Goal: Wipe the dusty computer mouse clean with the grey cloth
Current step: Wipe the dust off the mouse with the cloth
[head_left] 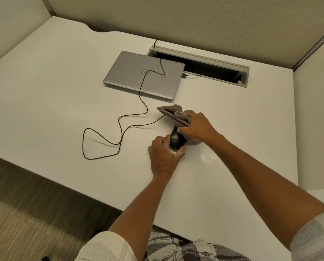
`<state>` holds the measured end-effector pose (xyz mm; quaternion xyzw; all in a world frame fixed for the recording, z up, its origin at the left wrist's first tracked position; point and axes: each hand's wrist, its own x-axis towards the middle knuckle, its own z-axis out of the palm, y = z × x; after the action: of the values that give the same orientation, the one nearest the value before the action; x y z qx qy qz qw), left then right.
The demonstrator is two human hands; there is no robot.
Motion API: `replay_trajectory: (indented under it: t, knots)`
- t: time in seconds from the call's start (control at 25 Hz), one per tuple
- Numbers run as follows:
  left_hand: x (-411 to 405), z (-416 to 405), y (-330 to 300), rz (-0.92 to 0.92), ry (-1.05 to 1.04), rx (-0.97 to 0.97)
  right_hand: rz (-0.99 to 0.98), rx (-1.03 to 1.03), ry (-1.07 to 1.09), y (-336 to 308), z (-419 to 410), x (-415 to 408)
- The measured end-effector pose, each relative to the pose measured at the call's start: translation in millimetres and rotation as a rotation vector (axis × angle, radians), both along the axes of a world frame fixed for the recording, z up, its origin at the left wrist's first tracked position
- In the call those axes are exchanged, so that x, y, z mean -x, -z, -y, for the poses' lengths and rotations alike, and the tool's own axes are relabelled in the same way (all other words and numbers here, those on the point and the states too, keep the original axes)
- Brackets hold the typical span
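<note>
Mouse (175, 139) between both hands' grips

Black mouse (175, 140) on desk, pinched at its near end by left hand (164, 157). Grey cloth (176, 115) folded, bunched under right hand (197, 127), pressed on mouse's far side.

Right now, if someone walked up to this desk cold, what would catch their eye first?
Probably the two hands meeting mid-desk: the left hand grips the black mouse while the right hand holds the grey cloth against its far end. Next, the mouse's dark cable looping across the white desk to the left and up over the closed silver laptop behind.
</note>
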<state>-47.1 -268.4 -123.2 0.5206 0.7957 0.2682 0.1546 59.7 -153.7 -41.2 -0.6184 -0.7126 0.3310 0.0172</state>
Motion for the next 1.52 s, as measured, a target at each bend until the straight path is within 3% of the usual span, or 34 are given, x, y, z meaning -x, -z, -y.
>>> replay_trajectory:
  t: [0.12,0.2,0.32,0.48,0.68,1.0,1.28,1.4,1.52]
  knots:
    - [-0.2,-0.3,0.5,-0.008,0.001,-0.007,0.033,0.09,-0.092,-9.8,-6.5,-6.6]
    - [-0.3,0.3,0.6,0.002,0.004,-0.009,-0.079,0.049,-0.02,-11.3,-4.4,-8.7]
    - [0.3,0.6,0.1,0.016,0.002,-0.012,-0.428,-0.004,0.23,-7.6,-0.6,-14.0]
    - [1.1,0.6,-2.1,0.031,0.011,-0.015,-0.944,0.105,0.479,1.9,13.6,-7.7]
    - [1.1,0.0,-5.9,0.045,-0.003,-0.003,-0.621,-0.086,0.348,10.2,28.0,-10.6]
    - [-0.7,-1.3,-12.0,0.093,-0.083,-0.021,-0.595,0.002,0.292,14.0,41.4,-13.4]
    - [0.0,-0.8,-6.2,0.062,-0.043,-0.032,-0.304,0.002,0.062,-4.3,16.6,-30.7]
    - [0.9,0.2,-2.9,0.063,-0.027,-0.04,-0.309,-0.072,0.158,-10.7,3.4,-34.1]
    - [2.3,-0.6,-1.0,0.051,-0.025,-0.043,-0.467,-0.1,0.269,-8.5,6.5,-24.4]
